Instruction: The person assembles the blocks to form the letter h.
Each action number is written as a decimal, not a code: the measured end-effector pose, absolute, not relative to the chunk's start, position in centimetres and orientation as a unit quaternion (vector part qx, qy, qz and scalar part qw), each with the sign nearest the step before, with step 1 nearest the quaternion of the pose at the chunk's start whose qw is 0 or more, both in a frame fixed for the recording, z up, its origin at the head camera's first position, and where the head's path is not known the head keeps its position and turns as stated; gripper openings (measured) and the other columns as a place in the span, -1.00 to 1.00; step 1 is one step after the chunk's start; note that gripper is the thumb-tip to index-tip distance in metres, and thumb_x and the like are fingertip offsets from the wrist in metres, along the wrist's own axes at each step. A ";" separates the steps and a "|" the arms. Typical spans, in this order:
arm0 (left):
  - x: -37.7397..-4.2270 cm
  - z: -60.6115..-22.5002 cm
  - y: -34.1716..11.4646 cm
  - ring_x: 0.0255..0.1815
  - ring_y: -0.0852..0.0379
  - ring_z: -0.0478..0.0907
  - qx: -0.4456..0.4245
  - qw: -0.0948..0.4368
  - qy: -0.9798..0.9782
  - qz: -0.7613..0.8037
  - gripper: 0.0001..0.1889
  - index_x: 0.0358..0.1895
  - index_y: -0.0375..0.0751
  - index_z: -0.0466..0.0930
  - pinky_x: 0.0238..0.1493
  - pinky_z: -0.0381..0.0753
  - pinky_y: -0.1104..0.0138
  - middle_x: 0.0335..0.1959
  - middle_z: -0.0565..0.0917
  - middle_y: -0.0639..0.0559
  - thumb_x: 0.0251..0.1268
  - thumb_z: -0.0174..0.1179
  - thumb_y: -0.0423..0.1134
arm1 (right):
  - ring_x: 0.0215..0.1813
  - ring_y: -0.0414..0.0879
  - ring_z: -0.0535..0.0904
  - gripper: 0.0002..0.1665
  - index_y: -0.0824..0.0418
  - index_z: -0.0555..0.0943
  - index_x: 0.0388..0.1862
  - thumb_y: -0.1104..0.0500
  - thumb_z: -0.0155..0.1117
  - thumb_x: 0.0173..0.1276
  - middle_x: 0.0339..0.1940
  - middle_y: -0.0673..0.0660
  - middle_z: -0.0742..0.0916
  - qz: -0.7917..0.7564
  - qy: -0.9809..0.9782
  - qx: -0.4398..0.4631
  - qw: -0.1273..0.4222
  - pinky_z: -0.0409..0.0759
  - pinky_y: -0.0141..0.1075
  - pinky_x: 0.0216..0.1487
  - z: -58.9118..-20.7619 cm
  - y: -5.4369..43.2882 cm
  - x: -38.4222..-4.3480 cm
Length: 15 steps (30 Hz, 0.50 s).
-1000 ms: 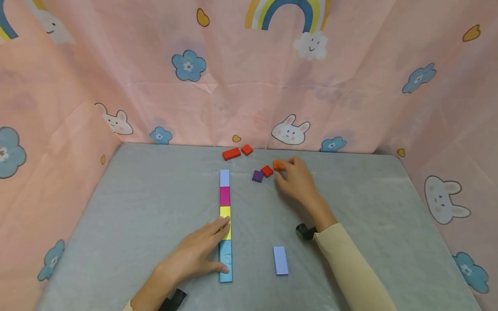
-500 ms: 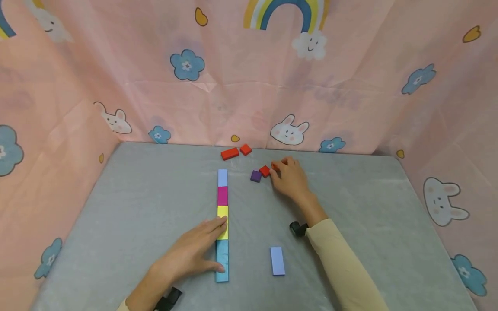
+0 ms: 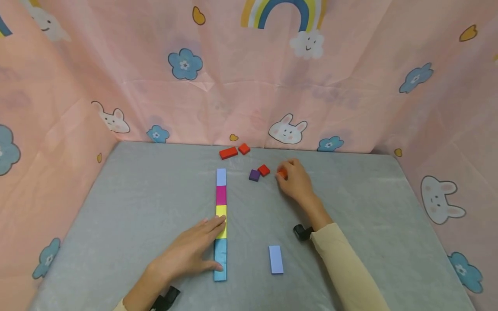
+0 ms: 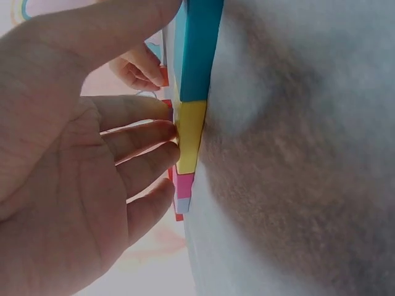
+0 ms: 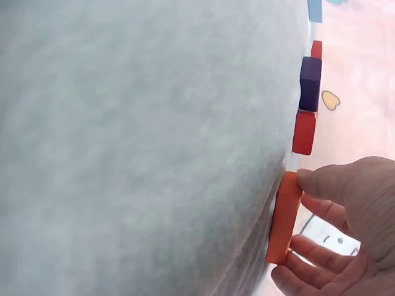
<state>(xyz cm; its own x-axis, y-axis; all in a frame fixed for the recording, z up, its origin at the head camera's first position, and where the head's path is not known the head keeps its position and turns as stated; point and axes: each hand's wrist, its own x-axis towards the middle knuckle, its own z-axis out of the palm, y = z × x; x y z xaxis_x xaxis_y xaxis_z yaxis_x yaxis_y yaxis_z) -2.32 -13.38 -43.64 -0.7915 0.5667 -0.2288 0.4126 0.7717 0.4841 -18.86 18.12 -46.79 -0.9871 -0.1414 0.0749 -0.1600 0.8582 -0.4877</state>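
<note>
1. Red blocks (image 3: 228,153): three.
2. Pale-blue blocks (image 3: 276,260): two.
3. Magenta block (image 3: 221,195): one.
4. Yellow block (image 3: 220,211): one.
5. Turquoise block (image 3: 220,252): one.
6. Purple block (image 3: 254,175): one.
7. Orange block (image 5: 284,219): one.
8. Left hand (image 3: 189,251): one.
9. Right hand (image 3: 297,182): one.
10. Sleeves (image 3: 346,265): two.
11. Wrist cameras (image 3: 301,233): two.
12. Table (image 3: 136,207): one.
13. Printed rabbits (image 3: 288,131): two.
14. Printed flowers (image 3: 184,64): seven, one partly cropped.

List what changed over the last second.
The right hand now pinches the orange block and has shifted it rightward and toward the person, widening the gap from the red block beside the purple block. Unchanged: the left hand on the row of blocks, and the loose lavender block.
</note>
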 end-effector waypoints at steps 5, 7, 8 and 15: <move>-2.3 -43.5 -13.3 0.76 -0.05 0.16 0.261 0.198 0.922 0.208 0.10 0.64 -0.25 0.25 0.75 0.22 0.00 0.74 0.22 -0.04 0.13 0.56 0.21 | 0.33 0.31 0.58 -0.57 0.36 0.67 0.23 0.13 0.36 0.51 0.32 0.39 0.62 0.253 -0.964 0.077 0.022 0.60 0.18 0.44 -46.6 18.4 -18.5; -2.2 -43.4 -13.1 0.77 -0.05 0.14 0.256 0.205 0.921 0.210 0.13 0.64 -0.25 0.25 0.75 0.21 0.00 0.74 0.21 -0.04 0.09 0.57 0.25 | 0.35 0.33 0.57 -0.55 0.35 0.68 0.25 0.12 0.36 0.50 0.33 0.41 0.62 0.253 -0.964 0.075 0.020 0.59 0.21 0.45 -46.6 18.4 -18.3; -2.2 -43.4 -13.1 0.77 -0.04 0.12 0.253 0.207 0.922 0.207 0.15 0.64 -0.24 0.25 0.76 0.20 0.00 0.75 0.20 -0.03 0.07 0.57 0.27 | 0.36 0.34 0.56 -0.55 0.34 0.69 0.25 0.12 0.36 0.50 0.33 0.42 0.62 0.252 -0.965 0.074 0.020 0.58 0.23 0.45 -46.5 18.5 -18.2; -2.0 -43.6 -12.8 0.77 -0.05 0.12 0.253 0.203 0.926 0.195 0.19 0.64 -0.24 0.25 0.77 0.18 0.00 0.75 0.20 -0.04 -0.02 0.63 0.24 | 0.27 0.34 0.59 -0.50 0.35 0.69 0.26 0.11 0.42 0.46 0.25 0.44 0.65 0.250 -0.964 0.084 0.022 0.64 0.21 0.32 -46.6 19.0 -17.1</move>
